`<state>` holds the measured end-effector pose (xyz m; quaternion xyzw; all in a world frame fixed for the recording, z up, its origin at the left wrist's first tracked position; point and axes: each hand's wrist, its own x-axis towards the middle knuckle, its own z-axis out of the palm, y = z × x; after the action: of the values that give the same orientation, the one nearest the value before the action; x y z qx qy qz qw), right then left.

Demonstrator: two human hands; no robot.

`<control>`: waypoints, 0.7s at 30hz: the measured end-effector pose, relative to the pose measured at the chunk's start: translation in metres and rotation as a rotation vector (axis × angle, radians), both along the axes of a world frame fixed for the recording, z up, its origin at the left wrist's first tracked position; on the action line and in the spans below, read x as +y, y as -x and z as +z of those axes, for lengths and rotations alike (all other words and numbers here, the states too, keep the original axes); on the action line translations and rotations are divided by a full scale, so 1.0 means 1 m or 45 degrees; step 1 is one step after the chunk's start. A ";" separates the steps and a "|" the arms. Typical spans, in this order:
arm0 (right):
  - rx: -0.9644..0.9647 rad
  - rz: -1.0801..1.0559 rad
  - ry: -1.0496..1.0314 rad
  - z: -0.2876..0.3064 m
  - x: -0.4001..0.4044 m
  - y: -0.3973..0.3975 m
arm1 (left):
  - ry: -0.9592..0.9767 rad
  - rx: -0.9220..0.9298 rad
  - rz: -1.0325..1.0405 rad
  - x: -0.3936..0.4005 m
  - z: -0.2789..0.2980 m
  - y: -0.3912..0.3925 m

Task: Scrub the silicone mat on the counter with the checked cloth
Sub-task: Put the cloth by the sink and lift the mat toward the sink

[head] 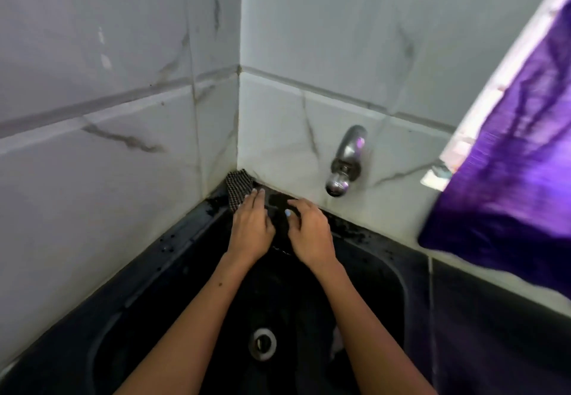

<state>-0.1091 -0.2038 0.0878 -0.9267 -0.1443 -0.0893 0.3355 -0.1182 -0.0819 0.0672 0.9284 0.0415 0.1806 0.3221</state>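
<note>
A dark silicone mat [278,209] lies over the far rim of the black sink, hard to tell from the black surface around it. The checked cloth [237,186] is bunched in the wall corner, partly standing against the tiles. My left hand [251,229] lies with fingers stretched forward, its fingertips pressing on the cloth's lower end at the mat's left edge. My right hand [310,235] rests on the mat's right side with fingers curled onto it. Both forearms reach across the basin.
The black sink [148,295] fills the corner, with a metal drain [262,343] near me. A steel tap [346,161] sticks out of the right tiled wall just right of my hands. A purple curtain [506,184] hangs at the right. Tiled walls close in on both sides.
</note>
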 end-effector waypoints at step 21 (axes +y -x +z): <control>0.053 -0.831 -0.085 0.033 -0.459 0.283 | 0.223 0.121 -0.325 -0.408 0.043 0.226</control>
<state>-0.3922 -0.6624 0.1204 -0.9141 0.1701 -0.1778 0.3222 -0.3443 -0.4895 0.1097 0.9019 -0.0461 0.0899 0.4199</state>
